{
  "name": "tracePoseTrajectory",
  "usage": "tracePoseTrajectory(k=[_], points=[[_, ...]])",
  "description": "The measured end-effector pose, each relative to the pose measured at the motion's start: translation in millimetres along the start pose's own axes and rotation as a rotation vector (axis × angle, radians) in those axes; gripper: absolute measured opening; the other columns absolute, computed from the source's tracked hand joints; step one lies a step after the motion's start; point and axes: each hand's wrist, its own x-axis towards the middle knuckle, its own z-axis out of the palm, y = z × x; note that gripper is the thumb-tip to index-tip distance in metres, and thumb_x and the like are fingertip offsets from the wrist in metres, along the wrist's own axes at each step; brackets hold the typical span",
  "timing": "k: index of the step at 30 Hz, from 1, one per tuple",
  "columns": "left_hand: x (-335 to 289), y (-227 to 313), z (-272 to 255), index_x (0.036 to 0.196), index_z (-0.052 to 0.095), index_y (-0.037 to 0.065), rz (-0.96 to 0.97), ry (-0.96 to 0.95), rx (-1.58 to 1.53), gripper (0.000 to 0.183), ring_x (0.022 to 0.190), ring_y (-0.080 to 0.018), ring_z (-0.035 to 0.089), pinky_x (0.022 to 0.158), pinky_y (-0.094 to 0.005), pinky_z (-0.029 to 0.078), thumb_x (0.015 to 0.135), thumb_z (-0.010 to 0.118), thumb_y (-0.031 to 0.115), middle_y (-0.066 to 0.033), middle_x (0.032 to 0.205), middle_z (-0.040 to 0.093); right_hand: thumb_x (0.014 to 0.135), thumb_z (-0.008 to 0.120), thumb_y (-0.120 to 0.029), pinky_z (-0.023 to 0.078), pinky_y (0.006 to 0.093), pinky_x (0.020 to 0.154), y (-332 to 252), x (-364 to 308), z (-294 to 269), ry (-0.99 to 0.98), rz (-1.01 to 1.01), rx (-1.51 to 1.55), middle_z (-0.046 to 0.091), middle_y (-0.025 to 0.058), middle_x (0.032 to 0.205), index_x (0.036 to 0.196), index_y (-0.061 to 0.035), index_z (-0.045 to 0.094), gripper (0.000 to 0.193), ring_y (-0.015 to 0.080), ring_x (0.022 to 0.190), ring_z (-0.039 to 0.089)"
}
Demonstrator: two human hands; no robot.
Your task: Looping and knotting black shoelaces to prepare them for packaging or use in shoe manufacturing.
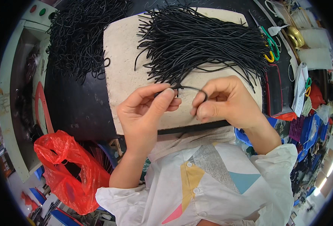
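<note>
The left hand [145,109] pinches a black cord [191,88] between thumb and fingers; the right hand [226,101], fingers curled, is closed on its bent part, above the beige board [122,81], toward its near edge.

One fisheye view, head-worn, looks steeply down past the wearer's patterned shirt [217,167] onto the black worktop [78,113]. The left hand [142,109] and right hand [228,101] sit near mid-frame at close range; edges bend toward a dark rim.
</note>
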Motion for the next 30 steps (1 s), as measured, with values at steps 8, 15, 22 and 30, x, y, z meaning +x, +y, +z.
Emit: tracePoseTrajectory(k=[8,15,22,30], points=[[-6.6,-13.9,-1.6,0.095,0.058,-0.01,0.131,-0.176,0.237,0.018,0.073,-0.0182,0.063,0.066,-0.0247,0.053,0.078,0.058,-0.009,-0.016,0.089,0.061,0.073,0.068,-0.004,0.045,0.0179,0.058,12.7,9.2,10.9,0.247,-0.14,0.166,0.059,0.0024,0.073,0.076,-0.0041,0.055,0.014,0.0077,0.065,0.057],[-7.0,-2.5,-3.2,0.089,0.061,-0.008,-0.219,-0.172,0.122,0.013,0.07,-0.0126,0.061,0.064,-0.0213,0.051,0.077,0.061,-0.002,-0.0113,0.079,0.062,0.071,0.069,-0.011,0.044,0.0216,0.061,13.0,20.3,4.2,0.322,-0.48,-0.495,0.061,0.0038,0.076,0.091,-0.0015,0.06,0.023,0.009,0.069,0.058],[-9.9,0.9,1.6,0.084,0.062,-0.007,-0.501,-0.317,0.189,0.014,0.064,-0.0101,0.06,0.058,-0.0201,0.049,0.074,0.066,0.001,-0.0083,0.074,0.062,0.075,0.064,-0.012,0.045,0.0207,0.061,-20.3,38.3,13.0,-0.073,-0.144,-0.38,0.063,0.0044,0.077,0.092,0.0028,0.063,0.022,0.0077,0.069,0.057],[-9.3,-11.3,-4.9,0.095,0.059,-0.005,-0.207,0.017,-0.457,0.017,0.063,-0.011,0.055,0.059,-0.021,0.045,0.081,0.061,0.005,-0.0081,0.078,0.061,0.071,0.064,-0.005,0.043,0.0239,0.063,22.4,30.0,4.4,0.345,-0.373,-0.377,0.058,0.0022,0.073,0.081,-0.0035,0.062,0.01,0.0088,0.07,0.054]])
